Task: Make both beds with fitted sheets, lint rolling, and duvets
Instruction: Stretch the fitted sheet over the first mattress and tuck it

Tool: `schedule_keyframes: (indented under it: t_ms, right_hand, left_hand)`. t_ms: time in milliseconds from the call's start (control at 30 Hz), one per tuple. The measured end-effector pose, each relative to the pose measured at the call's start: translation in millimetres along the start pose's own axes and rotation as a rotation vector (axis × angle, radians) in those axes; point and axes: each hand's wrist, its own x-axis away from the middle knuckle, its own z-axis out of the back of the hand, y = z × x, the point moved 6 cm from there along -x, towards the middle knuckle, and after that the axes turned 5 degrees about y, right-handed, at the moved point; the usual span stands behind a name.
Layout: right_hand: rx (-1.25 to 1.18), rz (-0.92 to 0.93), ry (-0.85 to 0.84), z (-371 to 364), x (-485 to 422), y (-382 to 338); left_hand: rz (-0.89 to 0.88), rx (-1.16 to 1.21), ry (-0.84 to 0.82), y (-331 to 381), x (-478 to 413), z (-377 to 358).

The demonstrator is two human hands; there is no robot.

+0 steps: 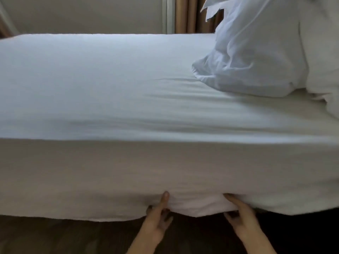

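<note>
Left hand (157, 219), right hand (242, 218) on sheet (128, 99)

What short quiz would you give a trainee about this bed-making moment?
1. True or false: the left hand and the right hand both grip the lower edge of the fitted sheet.
2. The pillow lies toward the picture's: A left, B right, C near edge.
3. Short answer: what brown thing hangs in the background?
Key: 1 true; 2 B; 3 the curtain.
</note>
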Motion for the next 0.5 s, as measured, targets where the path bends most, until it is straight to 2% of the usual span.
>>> schedule_keyframes:
  t_ms: [133, 233, 300, 433, 500]
  right_hand:
    - [-0.165, 0.065, -0.121, 15.0, -3.0, 12.0]
    - [-0.223, 0.081, -0.177, 12.5, 20.8, 2.6]
    - [-0.236, 0.111, -0.202, 14.6, 37.3, -2.0]
    - [-0.425, -0.081, -0.223, 26.6, 43.1, 9.6]
    - [-0.428, -0.109, -0.215, 29.0, 44.7, 16.8]
  left_hand:
    - [-0.019, 0.221, -0.03, -20.4, -13.8, 5.3]
    - [0.029, 0.367, -0.132, -33.5, 2.4, -20.7]
    - [0.002, 0.372, -0.148, -39.9, 15.2, -26.8]
    - [0.024, 0.341, -0.074, -53.7, 32.1, -14.5]
    - [0.047, 0.316, 0.004, -66.9, 40.5, -4.4]
